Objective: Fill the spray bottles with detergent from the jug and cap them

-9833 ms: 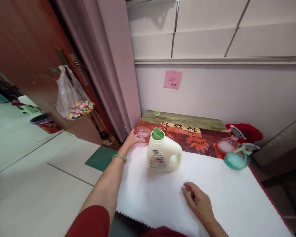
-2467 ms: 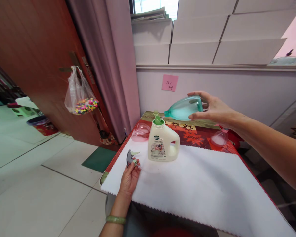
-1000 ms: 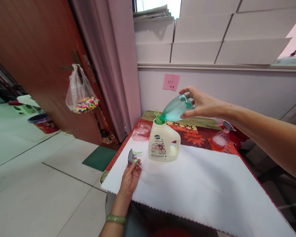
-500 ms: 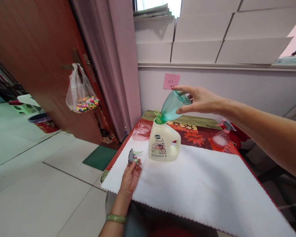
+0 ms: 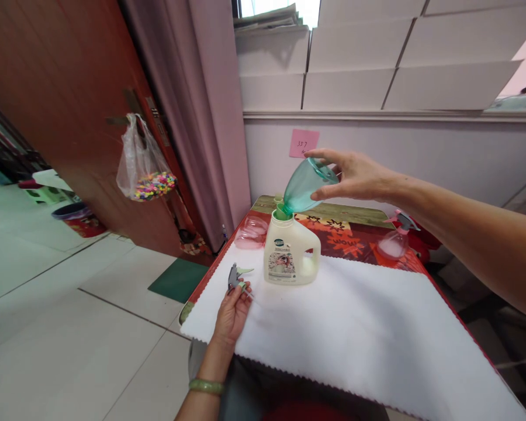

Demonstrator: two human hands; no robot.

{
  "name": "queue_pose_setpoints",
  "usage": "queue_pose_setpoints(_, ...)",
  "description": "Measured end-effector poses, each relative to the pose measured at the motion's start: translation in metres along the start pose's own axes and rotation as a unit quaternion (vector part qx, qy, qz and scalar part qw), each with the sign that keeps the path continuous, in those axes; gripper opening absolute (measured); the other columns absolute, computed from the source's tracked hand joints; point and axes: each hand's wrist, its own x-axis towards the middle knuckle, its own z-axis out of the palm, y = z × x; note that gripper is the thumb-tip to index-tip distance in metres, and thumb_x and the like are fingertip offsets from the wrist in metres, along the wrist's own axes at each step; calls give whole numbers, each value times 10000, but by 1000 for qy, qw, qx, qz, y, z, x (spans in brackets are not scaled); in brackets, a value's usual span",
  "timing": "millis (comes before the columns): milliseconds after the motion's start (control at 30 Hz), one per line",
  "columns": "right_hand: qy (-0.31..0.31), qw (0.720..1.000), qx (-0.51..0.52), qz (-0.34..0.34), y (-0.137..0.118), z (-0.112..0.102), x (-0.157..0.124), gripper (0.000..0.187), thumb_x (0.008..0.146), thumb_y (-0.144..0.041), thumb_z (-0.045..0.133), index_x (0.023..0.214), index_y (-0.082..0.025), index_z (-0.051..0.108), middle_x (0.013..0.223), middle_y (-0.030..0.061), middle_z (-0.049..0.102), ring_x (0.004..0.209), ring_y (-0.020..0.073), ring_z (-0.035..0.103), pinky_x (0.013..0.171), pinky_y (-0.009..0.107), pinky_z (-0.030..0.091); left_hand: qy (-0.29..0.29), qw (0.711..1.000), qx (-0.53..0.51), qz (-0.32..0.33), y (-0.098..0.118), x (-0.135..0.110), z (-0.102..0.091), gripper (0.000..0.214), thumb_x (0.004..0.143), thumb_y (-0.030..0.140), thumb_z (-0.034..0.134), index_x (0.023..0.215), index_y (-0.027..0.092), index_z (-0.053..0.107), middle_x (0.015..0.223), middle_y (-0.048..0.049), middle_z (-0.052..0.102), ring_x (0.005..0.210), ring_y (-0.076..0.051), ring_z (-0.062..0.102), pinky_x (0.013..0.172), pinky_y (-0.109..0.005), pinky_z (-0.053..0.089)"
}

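Observation:
My right hand (image 5: 348,174) grips a clear teal spray bottle (image 5: 304,184) by its base, tilted with its neck down to the left. That neck meets the green spout in the mouth of a cream detergent jug (image 5: 289,251), which stands upright with its handle to the right. Low and left of the jug, my left hand (image 5: 232,313) is closed on a grey and pale green spray trigger head (image 5: 235,278). A thin tube sticks out from it to the right. Whether liquid is flowing between bottle and jug, I cannot tell.
A pink clear bottle (image 5: 251,233) lies behind the jug on the left. At the right back stands a pink spray bottle (image 5: 393,242). A white mat (image 5: 346,333) covers the table's front. A bag of colourful pieces (image 5: 146,169) hangs from the door handle.
The teal bottle has shifted slightly left and down, its neck closer over the jug's mouth. My left hand and the spray trigger head have stayed put.

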Motion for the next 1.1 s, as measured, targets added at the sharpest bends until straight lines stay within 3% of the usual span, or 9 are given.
queue_pose_setpoints(300, 39, 990, 107, 82, 18, 9, -17, 936, 635, -397, 901, 1494, -283, 547, 1338, 140, 662, 1104, 348, 675, 1012, 625, 529, 8, 1000, -5, -2, 0, 0, 2, 101, 867, 112, 738, 946, 173, 756, 942, -66, 790, 806, -125, 741, 774, -228, 606)
queue_pose_setpoints(467, 81, 945, 282, 142, 36, 33, -34, 867, 644, -385, 907, 1431, -262, 566, 1345, 130, 661, 1106, 320, 689, 966, 560, 583, 14, 1000, -10, -7, 0, 0, 2, 81, 902, 122, 694, 947, 152, 756, 950, -91, 786, 799, -141, 738, 758, -249, 610)
queue_pose_setpoints(600, 99, 879, 411, 221, 49, 61, -53, 672, 698, -423, 883, 1293, -269, 610, 1255, 90, 714, 1053, 273, 722, 890, 454, 630, 19, 1000, -21, -11, 1, 1, 3, 112, 945, 158, 648, 981, 149, 754, 947, -97, 777, 811, -152, 737, 754, -264, 613)
queue_pose_setpoints(733, 72, 777, 569, 258, 58, 95, -80, 465, 800, -448, 804, 1195, -265, 642, 1239, 79, 738, 997, 230, 743, 804, 364, 648, 22, 999, -39, -24, 2, 1, 6, 178, 997, 208, 578, 1035, 164, 745, 969, -103, 772, 841, -165, 743, 770, -284, 621)
queue_pose_setpoints(867, 53, 661, 701, 262, 54, 131, -128, 499, 853, -562, 709, 1267, -292, 642, 1205, 60, 750, 879, 218, 763, 678, 309, 641, 30, 997, -66, -25, 6, 1, 7, 249, 1022, 178, 509, 1146, 179, 725, 978, -110, 773, 883, -167, 754, 844, -290, 620)
queue_pose_setpoints(933, 61, 621, 727, 286, 49, 149, -160, 525, 820, -593, 731, 1259, -319, 648, 1162, 35, 752, 856, 218, 769, 665, 293, 635, 32, 996, -79, -15, 12, 1, 10, 288, 1023, 158, 493, 1218, 175, 704, 985, -116, 772, 894, -163, 757, 861, -279, 616)
queue_pose_setpoints(1000, 57, 622, 719, 304, 45, 163, -193, 551, 818, -593, 731, 1290, -323, 637, 1162, 48, 745, 852, 220, 761, 669, 301, 633, 28, 995, -91, -3, 22, 0, 19, 306, 1023, 165, 500, 1268, 174, 684, 1006, -119, 772, 885, -158, 758, 848, -263, 616)
queue_pose_setpoints(1100, 65, 682, 655, 320, 45, 174, -233, 635, 821, -541, 735, 1400, -347, 562, 1319, 72, 687, 963, 233, 725, 710, 326, 626, 14, 994, -102, 20, 39, -4, 45, 305, 1025, 198, 520, 1291, 186, 669, 1048, -109, 774, 879, -150, 755, 816, -242, 620)
